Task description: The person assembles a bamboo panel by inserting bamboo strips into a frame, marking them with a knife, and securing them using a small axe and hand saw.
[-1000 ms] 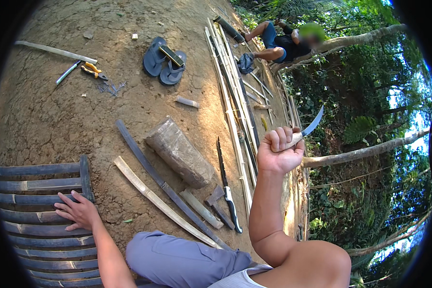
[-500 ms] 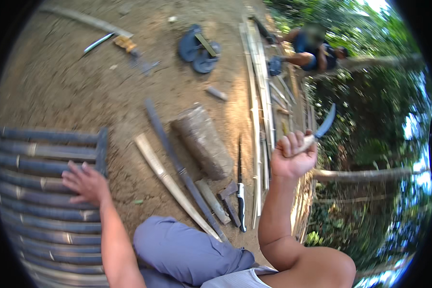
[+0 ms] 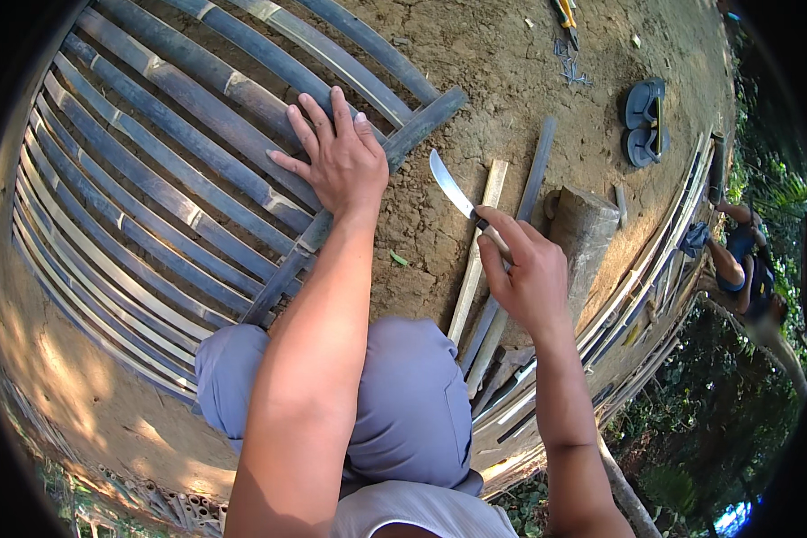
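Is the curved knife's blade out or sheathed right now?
Out. The curved knife is gripped by its handle in the right hand, and its bare, shiny blade shows right to the tip, with no sheath over it.

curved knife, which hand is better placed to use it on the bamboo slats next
Likely the right hand: it grips the curved knife, tip toward the bamboo slats. The left hand is spread on the slats, better placed for steadying.
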### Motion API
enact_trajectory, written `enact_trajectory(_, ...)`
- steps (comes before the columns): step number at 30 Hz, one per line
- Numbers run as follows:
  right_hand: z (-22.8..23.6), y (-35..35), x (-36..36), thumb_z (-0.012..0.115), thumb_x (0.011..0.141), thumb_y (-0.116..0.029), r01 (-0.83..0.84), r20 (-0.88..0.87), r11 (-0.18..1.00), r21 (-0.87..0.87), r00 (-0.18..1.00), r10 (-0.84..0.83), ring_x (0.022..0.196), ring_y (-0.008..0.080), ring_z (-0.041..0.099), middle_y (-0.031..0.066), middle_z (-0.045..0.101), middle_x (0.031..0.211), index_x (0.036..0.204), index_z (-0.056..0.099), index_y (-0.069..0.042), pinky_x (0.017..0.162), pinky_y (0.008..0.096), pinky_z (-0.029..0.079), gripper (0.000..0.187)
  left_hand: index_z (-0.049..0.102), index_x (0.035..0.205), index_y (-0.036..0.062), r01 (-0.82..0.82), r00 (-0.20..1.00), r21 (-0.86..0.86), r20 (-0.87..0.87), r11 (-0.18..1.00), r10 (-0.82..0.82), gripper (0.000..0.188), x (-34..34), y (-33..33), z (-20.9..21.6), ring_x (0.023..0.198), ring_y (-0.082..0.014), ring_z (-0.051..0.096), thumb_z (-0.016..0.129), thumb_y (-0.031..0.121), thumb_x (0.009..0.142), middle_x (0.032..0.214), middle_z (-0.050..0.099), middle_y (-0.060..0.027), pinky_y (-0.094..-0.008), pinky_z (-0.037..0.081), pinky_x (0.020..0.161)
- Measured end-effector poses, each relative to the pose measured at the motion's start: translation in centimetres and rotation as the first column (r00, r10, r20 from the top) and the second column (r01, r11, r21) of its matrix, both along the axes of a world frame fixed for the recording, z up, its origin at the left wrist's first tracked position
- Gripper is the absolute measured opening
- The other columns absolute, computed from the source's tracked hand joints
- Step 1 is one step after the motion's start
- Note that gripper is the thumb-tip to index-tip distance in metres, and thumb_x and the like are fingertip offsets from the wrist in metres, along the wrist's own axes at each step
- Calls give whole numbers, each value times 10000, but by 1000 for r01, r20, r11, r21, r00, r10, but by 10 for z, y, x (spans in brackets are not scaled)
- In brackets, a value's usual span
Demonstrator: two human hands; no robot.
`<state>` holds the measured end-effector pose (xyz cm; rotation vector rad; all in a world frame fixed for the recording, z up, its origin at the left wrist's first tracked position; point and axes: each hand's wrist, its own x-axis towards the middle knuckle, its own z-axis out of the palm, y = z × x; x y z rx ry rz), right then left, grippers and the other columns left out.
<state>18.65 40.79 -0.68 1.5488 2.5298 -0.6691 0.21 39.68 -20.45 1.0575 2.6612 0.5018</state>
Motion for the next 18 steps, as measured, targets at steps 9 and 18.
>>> enact_trajectory(9,-6,40,-18,727,917,-220,-366,102,927,78,928,358,535,252,643,49,581,664,1174,769,-229,473,390,489,260,401,1594,208,-26,999,43,27,999,25,517,2,2,-3,1603,-328,150,335,380,1111,1690,308,-124,-757,-94,1185)
enact_trajectory(18,-10,52,-25,728,921,-238,-485,181,871,73,866,467,469,209,620,42,597,646,1156,791,-243,436,367,476,243,397,1597,218,-14,999,19,29,1000,14,516,-1,1,-3,1608,-327,120,348,385,1111,1694,308,-104,-748,-89,1188)
